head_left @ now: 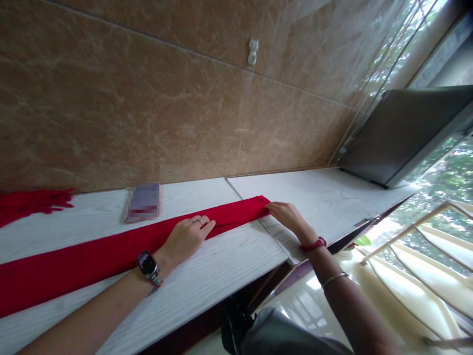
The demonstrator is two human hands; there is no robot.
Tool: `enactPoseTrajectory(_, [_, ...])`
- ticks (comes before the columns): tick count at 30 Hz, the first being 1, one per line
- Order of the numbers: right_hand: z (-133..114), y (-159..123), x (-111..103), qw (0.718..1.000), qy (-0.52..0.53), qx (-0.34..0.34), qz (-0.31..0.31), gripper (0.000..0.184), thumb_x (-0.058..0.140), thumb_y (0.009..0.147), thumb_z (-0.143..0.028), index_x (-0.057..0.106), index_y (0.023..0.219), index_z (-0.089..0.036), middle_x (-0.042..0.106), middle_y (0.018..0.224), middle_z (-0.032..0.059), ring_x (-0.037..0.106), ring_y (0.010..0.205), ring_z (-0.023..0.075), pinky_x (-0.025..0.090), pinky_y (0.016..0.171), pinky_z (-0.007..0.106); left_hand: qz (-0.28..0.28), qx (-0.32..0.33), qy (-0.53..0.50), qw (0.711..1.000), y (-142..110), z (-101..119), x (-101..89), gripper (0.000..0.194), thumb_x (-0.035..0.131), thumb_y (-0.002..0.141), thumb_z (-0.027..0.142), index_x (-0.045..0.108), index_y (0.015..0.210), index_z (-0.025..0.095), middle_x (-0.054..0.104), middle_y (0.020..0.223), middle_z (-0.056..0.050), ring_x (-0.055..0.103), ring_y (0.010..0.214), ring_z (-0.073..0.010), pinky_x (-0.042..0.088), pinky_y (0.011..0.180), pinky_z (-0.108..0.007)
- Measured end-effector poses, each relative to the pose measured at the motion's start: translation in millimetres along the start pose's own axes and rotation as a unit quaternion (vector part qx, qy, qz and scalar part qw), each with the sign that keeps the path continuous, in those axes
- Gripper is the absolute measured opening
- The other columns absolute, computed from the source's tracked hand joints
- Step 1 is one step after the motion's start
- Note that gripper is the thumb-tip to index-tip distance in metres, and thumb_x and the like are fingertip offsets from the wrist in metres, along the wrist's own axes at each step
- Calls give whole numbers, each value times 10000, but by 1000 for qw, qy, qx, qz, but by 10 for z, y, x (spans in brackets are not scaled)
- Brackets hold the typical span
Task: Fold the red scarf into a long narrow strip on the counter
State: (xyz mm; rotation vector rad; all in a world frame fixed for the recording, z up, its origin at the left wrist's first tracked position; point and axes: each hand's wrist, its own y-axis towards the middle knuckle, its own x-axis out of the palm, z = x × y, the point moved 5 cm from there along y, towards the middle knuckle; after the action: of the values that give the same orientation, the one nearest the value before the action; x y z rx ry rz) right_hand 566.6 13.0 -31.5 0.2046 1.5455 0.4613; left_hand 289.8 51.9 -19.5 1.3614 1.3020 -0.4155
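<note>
A long red scarf [99, 251], folded into a narrow strip, runs across the white wood-grain counter [225, 259] and out past the left edge of view. My left hand [188, 239] rests on top of the strip, thumb apart from the fingers, pressing the cloth; its far fingertips are partly hidden. At the right end of the scarf, my right hand [290, 215] pinches the corner between thumb and fingers. A slight crease shows in the cloth between my two hands. Red fringe [55, 201] lies at the far left near the wall.
A phone-like flat item [143, 202], partly blurred, lies behind the scarf. The brown tiled wall [166, 108] bounds the counter at the back, with a small white cat-shaped hook [253, 51]. A large dark appliance [402, 133] stands at the right end, near a railing [410, 229].
</note>
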Motion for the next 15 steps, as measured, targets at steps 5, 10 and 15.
enactPoseTrajectory(5, [3,-72,-127,998,20,15,66,273,395,856,-188,652,947,-206,680,925,76,627,806,195,487,752,310,37,8,-11,999,-21,18,-39,244,362,911,125,592,987,156,596,890,-70,565,804,-174,466,703,-300])
enactPoseTrajectory(10, [-44,-125,-115,997,69,16,15,234,434,809,-164,632,922,-217,678,869,54,619,776,178,477,721,276,-34,60,-40,997,-11,104,-25,191,435,859,83,585,958,147,578,883,-63,541,817,-180,458,713,-301])
enactPoseTrajectory(15, [-42,-161,-77,993,109,-2,-33,201,441,782,-146,609,872,-209,672,843,46,619,751,167,470,701,270,-84,76,-71,991,-2,121,-1,162,479,823,82,577,932,151,561,883,-52,519,827,-187,452,750,-315])
